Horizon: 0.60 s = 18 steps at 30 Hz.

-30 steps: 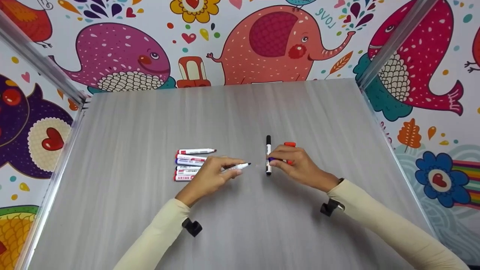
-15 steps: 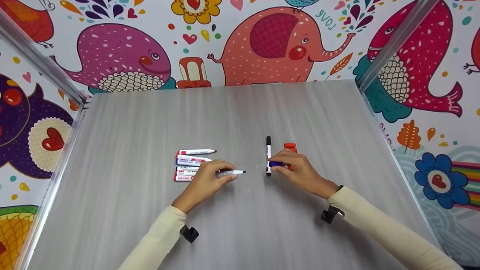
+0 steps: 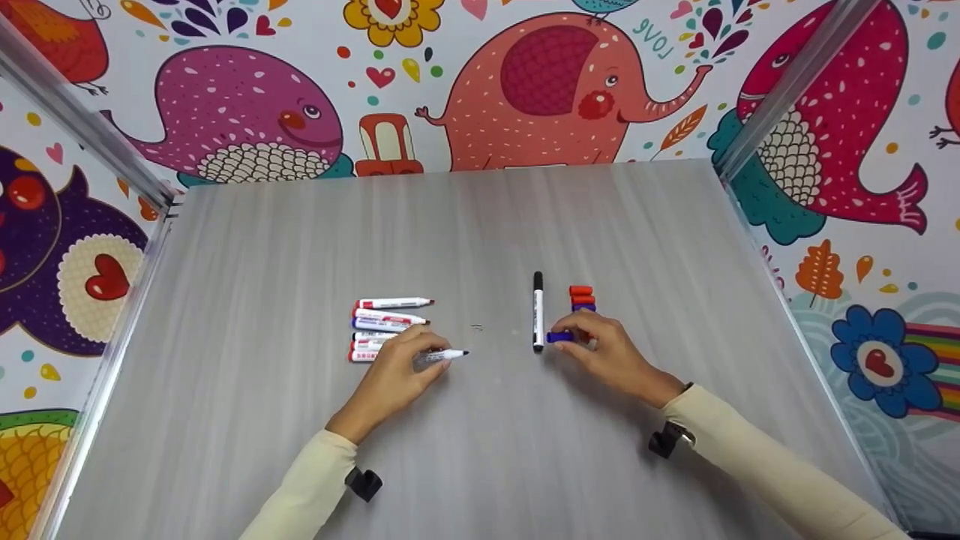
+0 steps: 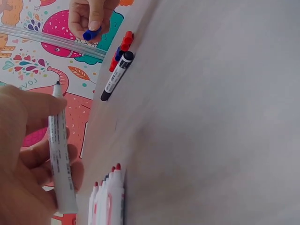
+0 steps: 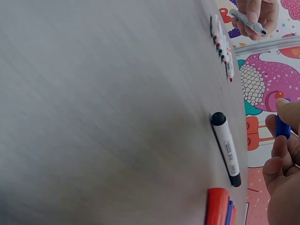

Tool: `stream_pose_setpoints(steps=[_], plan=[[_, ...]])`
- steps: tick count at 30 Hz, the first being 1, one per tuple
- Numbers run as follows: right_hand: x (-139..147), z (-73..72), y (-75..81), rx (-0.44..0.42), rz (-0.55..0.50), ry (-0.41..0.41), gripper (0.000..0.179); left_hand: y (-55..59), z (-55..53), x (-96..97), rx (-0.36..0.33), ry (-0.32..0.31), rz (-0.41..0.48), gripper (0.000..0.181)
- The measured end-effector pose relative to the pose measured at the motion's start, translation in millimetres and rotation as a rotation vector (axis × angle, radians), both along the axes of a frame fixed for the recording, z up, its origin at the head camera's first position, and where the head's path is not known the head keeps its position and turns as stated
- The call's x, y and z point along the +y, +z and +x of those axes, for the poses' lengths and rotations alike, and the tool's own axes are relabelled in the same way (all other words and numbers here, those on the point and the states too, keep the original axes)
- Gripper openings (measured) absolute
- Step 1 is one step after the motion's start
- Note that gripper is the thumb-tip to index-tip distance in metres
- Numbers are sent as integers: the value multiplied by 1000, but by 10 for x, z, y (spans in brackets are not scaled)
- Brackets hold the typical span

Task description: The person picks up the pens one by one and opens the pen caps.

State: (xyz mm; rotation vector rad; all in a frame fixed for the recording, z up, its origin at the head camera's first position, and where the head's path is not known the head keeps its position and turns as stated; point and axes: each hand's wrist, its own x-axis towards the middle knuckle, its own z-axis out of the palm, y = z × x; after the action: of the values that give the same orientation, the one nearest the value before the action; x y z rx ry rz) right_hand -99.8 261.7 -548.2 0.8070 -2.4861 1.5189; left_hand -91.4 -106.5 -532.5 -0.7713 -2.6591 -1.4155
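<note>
My left hand pinches a white uncapped marker, its dark tip pointing right in the head view. Between thumb and fingers, my right hand holds a blue marker cap. The cap and the marker are well apart. A capped black-and-white marker lies between the hands, just left of the blue cap. Beside my left hand lies a row of uncapped white markers, partly hidden by that hand. Red caps and a blue cap lie beyond my right hand.
Small dark marks show on the grey wood-grain table between the hands. Walls with cartoon animals and metal corner posts enclose its back and sides.
My left hand has drawn back left and toward me with the marker, uncovering the dark marks. My right hand has shifted slightly right and nearer with the blue cap, so more caps show.
</note>
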Motion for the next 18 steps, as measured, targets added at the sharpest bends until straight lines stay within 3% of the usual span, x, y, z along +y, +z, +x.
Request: stream_pose_setpoints(steps=[6, 18], plan=[[72, 3, -96, 73, -30, 0, 33, -91, 90, -105, 17, 49, -30, 24], [201, 75, -239, -17, -63, -65, 29, -259, 195, -246, 121, 124, -98, 28]])
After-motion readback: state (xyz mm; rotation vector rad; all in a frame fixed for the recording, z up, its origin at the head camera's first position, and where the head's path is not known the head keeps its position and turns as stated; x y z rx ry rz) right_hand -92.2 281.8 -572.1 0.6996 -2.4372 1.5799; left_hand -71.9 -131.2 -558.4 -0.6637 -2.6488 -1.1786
